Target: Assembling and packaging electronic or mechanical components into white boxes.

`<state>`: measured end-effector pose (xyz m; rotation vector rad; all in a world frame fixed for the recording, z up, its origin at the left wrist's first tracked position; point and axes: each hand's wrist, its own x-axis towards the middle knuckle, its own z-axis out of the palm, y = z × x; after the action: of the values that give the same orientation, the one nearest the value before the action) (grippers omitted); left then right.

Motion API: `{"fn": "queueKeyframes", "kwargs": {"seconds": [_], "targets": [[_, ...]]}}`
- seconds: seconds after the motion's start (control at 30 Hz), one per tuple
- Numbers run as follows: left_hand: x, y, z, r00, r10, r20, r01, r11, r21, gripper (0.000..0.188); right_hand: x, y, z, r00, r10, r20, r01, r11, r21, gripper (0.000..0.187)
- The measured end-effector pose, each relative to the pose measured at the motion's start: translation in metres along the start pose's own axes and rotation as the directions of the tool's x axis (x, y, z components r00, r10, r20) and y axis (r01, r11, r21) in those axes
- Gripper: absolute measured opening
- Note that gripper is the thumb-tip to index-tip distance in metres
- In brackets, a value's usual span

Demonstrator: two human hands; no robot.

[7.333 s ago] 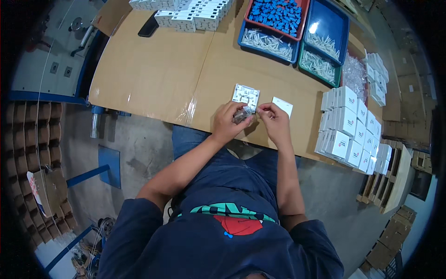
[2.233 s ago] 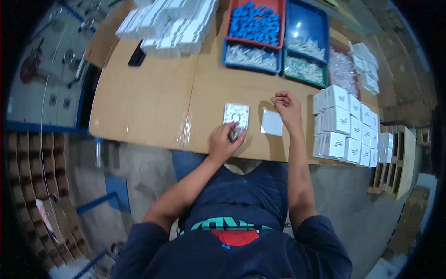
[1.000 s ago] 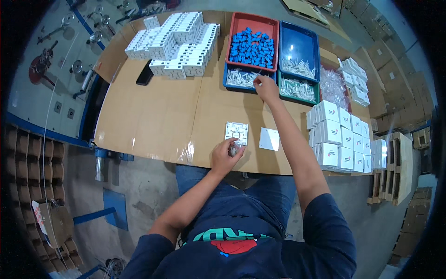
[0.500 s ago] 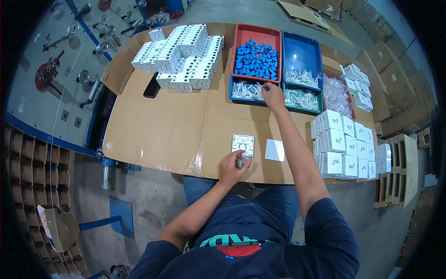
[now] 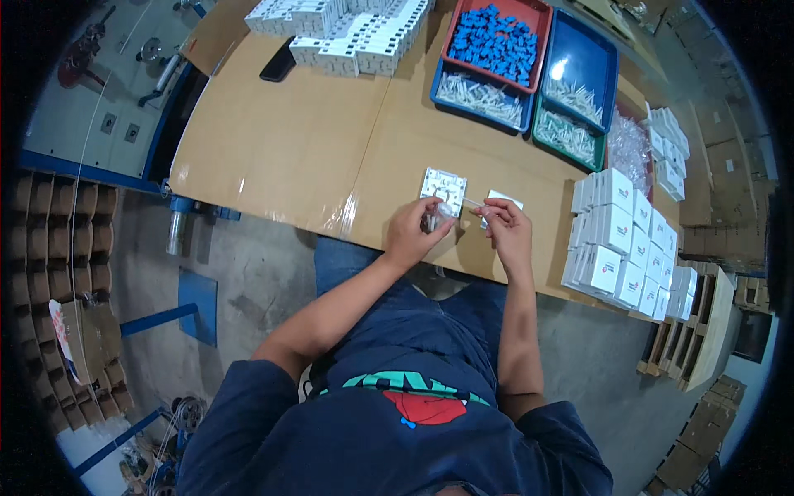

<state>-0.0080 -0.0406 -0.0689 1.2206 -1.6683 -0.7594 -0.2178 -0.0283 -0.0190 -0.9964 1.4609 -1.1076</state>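
Observation:
My left hand (image 5: 412,233) is closed around a small clear plastic bag (image 5: 437,217), its contents too blurred to make out. It rests at the near edge of a white square mounting frame (image 5: 444,183) lying on the cardboard-covered table. Just to the right, my right hand (image 5: 511,236) pinches a thin white stick-like piece (image 5: 473,202), which points left toward the frame. Partly hidden behind the right fingers lies a flat white square plate (image 5: 505,198).
A red tray (image 5: 545,37) of blue pieces overlaps a blue tray (image 5: 436,93) of white slim pieces. Beside them are another blue tray (image 5: 585,51) and a green tray (image 5: 538,131). White boxes (image 5: 616,227) stand stacked right; white frames (image 5: 364,50) and a phone (image 5: 278,62) lie far left.
My right hand has come back from the tray of white slim pieces to beside my left hand, bringing one thin white piece. The view has tilted down toward me and turned slightly.

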Motion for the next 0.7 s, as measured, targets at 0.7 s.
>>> {"fn": "queueKeyframes", "kwargs": {"seconds": [0.7], "targets": [[-0.01, 0.01, -0.007, 0.994, 0.107, 0.006, -0.106, 0.991, -0.087, 0.036, -0.024, 0.022, 0.048, 0.923, -0.381, 0.057, 0.38, 0.878, -0.29, 0.017]]}}
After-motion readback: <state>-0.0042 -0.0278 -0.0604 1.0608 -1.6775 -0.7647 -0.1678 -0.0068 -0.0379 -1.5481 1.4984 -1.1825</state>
